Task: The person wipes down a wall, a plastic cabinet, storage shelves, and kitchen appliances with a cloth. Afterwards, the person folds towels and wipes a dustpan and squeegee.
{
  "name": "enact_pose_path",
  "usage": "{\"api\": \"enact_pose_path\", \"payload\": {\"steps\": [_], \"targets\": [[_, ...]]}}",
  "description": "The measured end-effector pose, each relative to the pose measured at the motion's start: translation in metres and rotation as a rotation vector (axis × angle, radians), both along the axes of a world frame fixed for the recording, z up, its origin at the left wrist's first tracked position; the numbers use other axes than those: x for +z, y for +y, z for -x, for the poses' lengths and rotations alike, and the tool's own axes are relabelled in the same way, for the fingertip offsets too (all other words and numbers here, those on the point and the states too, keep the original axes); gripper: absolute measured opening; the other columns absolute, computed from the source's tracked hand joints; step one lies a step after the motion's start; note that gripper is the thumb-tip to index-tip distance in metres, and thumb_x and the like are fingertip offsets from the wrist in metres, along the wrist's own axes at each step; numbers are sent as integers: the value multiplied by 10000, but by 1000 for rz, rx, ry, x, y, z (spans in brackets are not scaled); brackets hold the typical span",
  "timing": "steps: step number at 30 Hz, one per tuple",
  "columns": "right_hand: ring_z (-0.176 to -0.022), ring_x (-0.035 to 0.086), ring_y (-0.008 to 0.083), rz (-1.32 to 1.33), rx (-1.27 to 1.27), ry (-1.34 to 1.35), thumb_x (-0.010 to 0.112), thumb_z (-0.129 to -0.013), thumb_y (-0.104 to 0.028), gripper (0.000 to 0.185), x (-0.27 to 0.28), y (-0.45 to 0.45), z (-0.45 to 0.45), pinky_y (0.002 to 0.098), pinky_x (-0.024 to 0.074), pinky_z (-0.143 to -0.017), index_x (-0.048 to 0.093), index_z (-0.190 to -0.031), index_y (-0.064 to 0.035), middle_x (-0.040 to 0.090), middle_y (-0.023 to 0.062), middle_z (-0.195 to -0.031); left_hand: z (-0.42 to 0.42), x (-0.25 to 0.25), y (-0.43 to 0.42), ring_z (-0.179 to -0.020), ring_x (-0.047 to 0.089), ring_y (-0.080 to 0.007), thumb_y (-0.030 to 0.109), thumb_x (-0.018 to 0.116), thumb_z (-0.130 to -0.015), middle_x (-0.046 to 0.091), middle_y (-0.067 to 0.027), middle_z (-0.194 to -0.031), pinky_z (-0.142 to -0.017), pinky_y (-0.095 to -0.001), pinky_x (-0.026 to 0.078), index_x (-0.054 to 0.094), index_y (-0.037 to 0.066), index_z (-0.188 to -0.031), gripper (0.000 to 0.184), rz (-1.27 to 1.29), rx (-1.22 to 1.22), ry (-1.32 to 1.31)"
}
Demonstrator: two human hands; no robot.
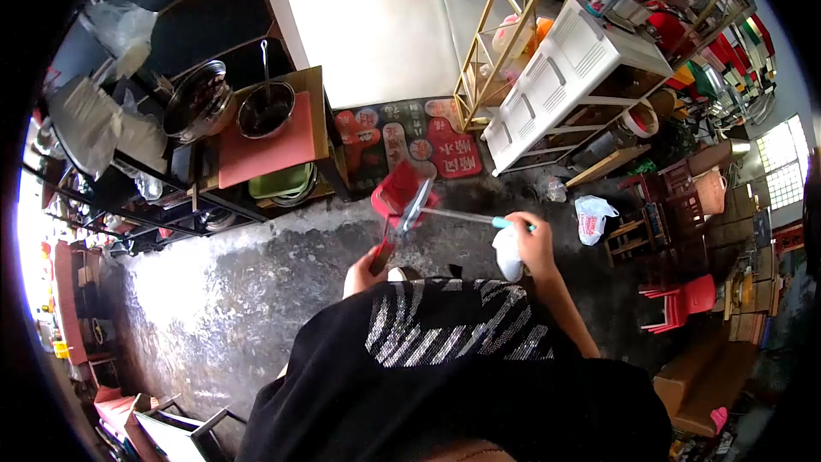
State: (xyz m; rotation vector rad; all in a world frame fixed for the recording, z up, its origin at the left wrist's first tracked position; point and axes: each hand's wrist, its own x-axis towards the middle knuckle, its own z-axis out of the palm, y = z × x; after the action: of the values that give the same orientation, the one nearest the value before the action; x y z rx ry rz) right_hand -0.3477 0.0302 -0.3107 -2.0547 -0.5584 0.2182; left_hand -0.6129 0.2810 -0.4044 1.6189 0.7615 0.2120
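My left hand (363, 273) is closed round the upright handle of a red dustpan (396, 191), whose pan is near the floor ahead of me. In my right hand (535, 244) is the teal grip of a squeegee (466, 216) with a thin pale shaft. Its grey blade reaches across in front of the dustpan and hides part of it. A whitish bundle (507, 256) hangs just below my right hand; whether that hand holds it too, I cannot tell.
A patterned doormat (409, 141) lies at the doorway. To the left, a shelf carries a pink board (272, 147) and a dark pan (266, 109). A white drawer unit (556, 77) stands right of the mat. On the floor are a white plastic bag (594, 219) and red stools (684, 301).
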Motion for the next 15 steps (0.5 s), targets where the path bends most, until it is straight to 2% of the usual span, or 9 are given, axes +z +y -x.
{"api": "enact_pose_path", "payload": {"steps": [2, 3, 7, 10, 11, 12, 13, 14, 15], "targets": [[-802, 636, 134, 4, -114, 59, 560, -956, -86, 186, 9, 17, -32, 285, 491, -731, 700, -928, 34, 721, 108, -868, -35, -18, 37, -1070, 634, -147, 90, 636, -814, 696, -113, -1129, -930, -283, 469, 558, 43, -1357, 550, -11, -10, -2], [-819, 694, 221, 53, -119, -29, 567, -970, -122, 194, 5, 25, -51, 332, 512, -730, 705, -982, 14, 731, 138, -917, -54, -28, 52, -1070, 642, -163, 108, 632, -815, 695, -123, -1135, -936, -292, 470, 552, 41, -1363, 558, -22, 7, -73], [-862, 718, 265, 101, -4, -142, 583, -987, -183, 197, 2, 78, -107, 332, 520, -728, 709, -1042, -41, 730, 150, -976, -110, -41, 106, -1100, 657, -237, 121, 652, -803, 681, -174, -1154, -957, -306, 466, 532, 15, -1370, 589, -57, -57, 24], [-755, 699, 253, 110, -54, -208, 556, -1006, -252, 234, -32, 123, -165, 345, 513, -653, 706, -1091, -94, 728, 146, -947, -168, -28, 131, -1168, 624, -235, 146, 694, -827, 645, -198, -1240, -982, -313, 456, 480, 26, -1418, 640, -89, -58, 128], [-687, 662, 205, 160, -124, -120, 538, -1018, -272, 256, -26, 145, -177, 336, 493, -611, 706, -1088, -92, 734, 115, -914, -188, -41, 137, -1214, 597, -227, 136, 699, -841, 619, -202, -1293, -1003, -313, 444, 441, 36, -1450, 669, -76, -49, 108], [-672, 646, 183, 40, -151, 0, 531, -1021, -271, 264, -39, 163, -195, 333, 482, -593, 700, -1091, -81, 731, 96, -898, -206, -43, 141, -1260, 571, -220, 127, 704, -856, 593, -206, -1345, -1024, -312, 433, 402, 46, -1482, 700, -65, -34, 89], [-656, 629, 161, -80, -168, 119, 524, -1025, -269, 272, -57, 184, -217, 329, 472, -575, 695, -1094, -69, 729, 78, -882, -229, -46, 138, -1397, 422, -213, 53, 657, -917, 418, -193, -1520, -1109, -300, 351, 231, 62, -1556, 768, 250, 17, -118], [-706, 631, 152, -177, -223, 314, 515, -1026, -251, 277, -71, 207, -233, 313, 476, -623, 677, -1082, -33, 711, 73, -917, -252, -62, 137, -1428, 366, -217, 18, 629, -931, 350, -179, -1558, -1133, -295, 309, 177, 61, -1565, 780, 324, 23, -200], [-804, 622, 173, -252, -213, 338, 512, -1015, -217, 257, -86, 227, -244, 319, 477, -722, 663, -1058, -14, 675, 100, -961, -271, -79, 139, -1458, 310, -221, -16, 602, -944, 281, -165, -1595, -1158, -289, 267, 123, 60, -1574, 795, 394, 26, -281]]}}
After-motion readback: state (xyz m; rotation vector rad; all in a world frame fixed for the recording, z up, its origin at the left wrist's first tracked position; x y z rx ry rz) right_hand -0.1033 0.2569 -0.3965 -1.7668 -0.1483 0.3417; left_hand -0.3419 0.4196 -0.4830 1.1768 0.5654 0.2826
